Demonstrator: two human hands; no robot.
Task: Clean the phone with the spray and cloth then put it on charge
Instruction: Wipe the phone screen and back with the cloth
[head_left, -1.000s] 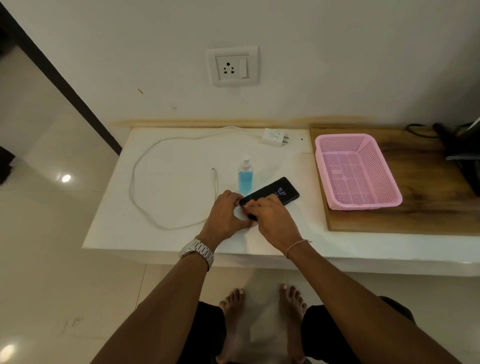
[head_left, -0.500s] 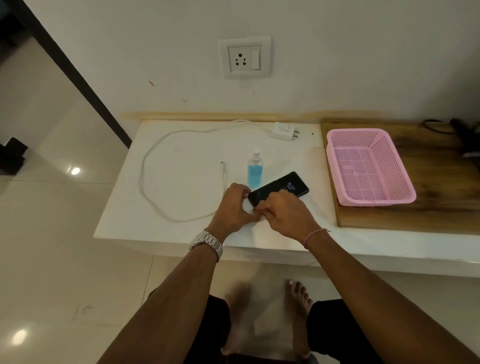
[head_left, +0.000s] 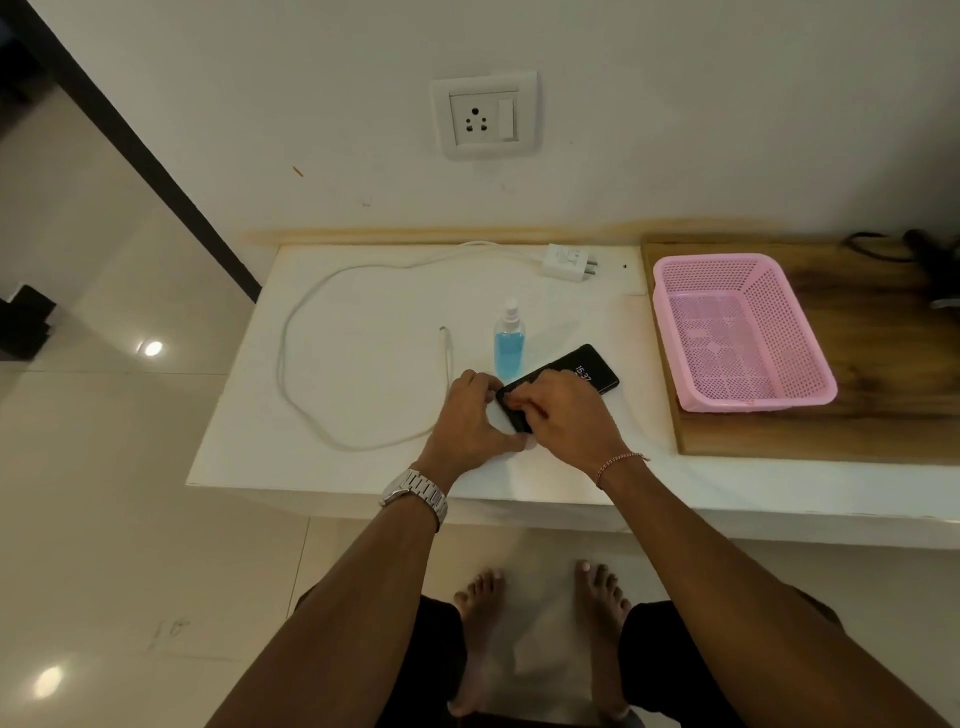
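A plain white wall (head_left: 675, 104) fills the upper half. At twelve o'clock a white socket plate (head_left: 484, 115) is set into it, with a three-pin outlet and a switch. Below runs a white tabletop (head_left: 363, 291), a yellowish stained strip along its back edge. At three o'clock a dark wooden board (head_left: 883, 405) lies on it. Glossy cream floor tiles (head_left: 104, 519) spread from nine to six o'clock, showing bright reflections of lamps. A dark door frame (head_left: 130, 135) slants across at ten o'clock.
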